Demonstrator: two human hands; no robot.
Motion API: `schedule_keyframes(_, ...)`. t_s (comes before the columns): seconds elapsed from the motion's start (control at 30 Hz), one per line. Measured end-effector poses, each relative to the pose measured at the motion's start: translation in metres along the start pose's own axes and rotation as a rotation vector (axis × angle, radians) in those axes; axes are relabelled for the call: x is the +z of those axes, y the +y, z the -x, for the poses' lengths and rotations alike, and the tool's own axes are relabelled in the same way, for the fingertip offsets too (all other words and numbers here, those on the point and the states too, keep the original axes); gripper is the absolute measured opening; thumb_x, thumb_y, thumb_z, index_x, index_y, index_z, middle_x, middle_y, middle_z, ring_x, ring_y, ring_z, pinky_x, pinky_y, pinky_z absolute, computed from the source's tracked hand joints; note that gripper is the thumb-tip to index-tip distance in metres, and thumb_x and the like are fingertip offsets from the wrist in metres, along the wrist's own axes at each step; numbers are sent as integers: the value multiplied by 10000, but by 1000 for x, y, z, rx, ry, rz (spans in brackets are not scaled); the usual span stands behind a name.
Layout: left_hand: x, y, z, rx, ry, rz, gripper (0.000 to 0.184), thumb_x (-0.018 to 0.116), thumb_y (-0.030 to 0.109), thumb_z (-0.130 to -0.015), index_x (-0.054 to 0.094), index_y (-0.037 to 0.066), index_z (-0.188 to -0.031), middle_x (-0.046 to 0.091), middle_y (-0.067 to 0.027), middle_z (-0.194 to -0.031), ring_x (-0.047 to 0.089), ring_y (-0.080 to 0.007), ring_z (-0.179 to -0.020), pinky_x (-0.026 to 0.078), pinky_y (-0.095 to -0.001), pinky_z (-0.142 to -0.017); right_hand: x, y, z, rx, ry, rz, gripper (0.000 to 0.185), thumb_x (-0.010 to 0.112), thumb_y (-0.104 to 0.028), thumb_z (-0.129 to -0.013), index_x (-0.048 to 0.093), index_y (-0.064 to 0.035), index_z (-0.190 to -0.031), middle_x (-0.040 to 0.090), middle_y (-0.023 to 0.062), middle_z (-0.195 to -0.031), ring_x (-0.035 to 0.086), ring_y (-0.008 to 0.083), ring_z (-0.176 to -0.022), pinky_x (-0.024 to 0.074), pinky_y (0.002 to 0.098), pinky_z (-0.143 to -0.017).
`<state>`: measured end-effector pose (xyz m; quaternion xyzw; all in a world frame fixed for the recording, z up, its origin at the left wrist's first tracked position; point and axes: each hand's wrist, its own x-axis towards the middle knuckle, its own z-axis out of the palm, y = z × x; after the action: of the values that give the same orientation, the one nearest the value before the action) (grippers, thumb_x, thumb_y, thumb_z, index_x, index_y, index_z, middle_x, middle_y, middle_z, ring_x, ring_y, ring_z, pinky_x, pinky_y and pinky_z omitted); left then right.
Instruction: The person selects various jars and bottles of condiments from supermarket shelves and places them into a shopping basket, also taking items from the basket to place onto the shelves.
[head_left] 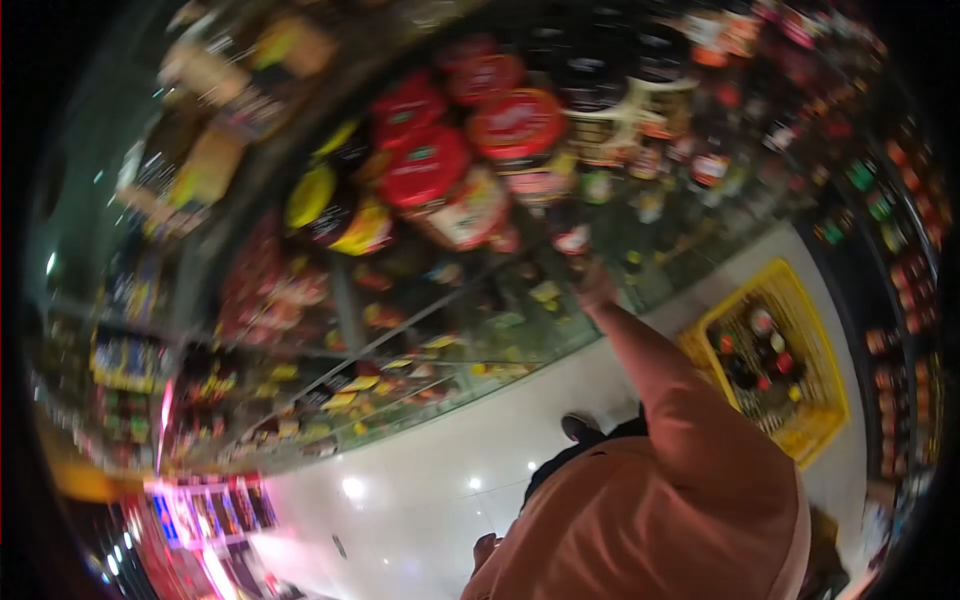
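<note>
My right hand point(596, 286) reaches out to the glass shelf point(690, 245). Its fingers are closed around a small dark jar with a red and white label point(571, 238), at the shelf's front edge. Motion blur hides the finer print. Just behind the jar stand large tubs with red lids point(516, 124) and a tub with a yellow and black lid point(312, 195). Down by my body, my left hand point(487, 547) shows only in part beside the orange shirt point(630, 520); its fingers are too small and dim to make out.
A yellow basket point(835, 385) holding several jars and bottles stands on the pale floor point(420, 500) to my right. Black-lidded tubs point(590, 85) and smaller jars point(710, 168) line the shelf. Lower shelves carry packets point(350, 390). Another stocked rack point(895, 300) stands at far right.
</note>
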<state>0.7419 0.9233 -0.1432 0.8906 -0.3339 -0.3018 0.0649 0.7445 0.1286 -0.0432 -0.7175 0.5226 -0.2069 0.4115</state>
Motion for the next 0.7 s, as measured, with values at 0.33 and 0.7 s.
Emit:
schedule_keyframes(0.33, -36, 39, -69, -394, -87, 695, 356, 511, 295, -1000, 641, -11, -1127, 722, -195, -940, 703, -250, -866, 561, -409, -745, -100, 163, 120, -144, 9, 33, 482, 689, -204, -854, 572, -94, -1308, 630, 158, -1263, 669, 335, -1020, 547, 434, -881)
schedule_keyframes(0.7, -57, 201, -114, -325, -316, 540, 349, 545, 238, -1025, 563, 1, -1281, 716, -140, -1095, 720, -232, -904, 556, -329, -727, -291, 417, 228, 477, 277, 483, 506, 738, -244, -789, 569, -84, -1239, 677, 229, -994, 653, 431, -1022, 524, 512, -889)
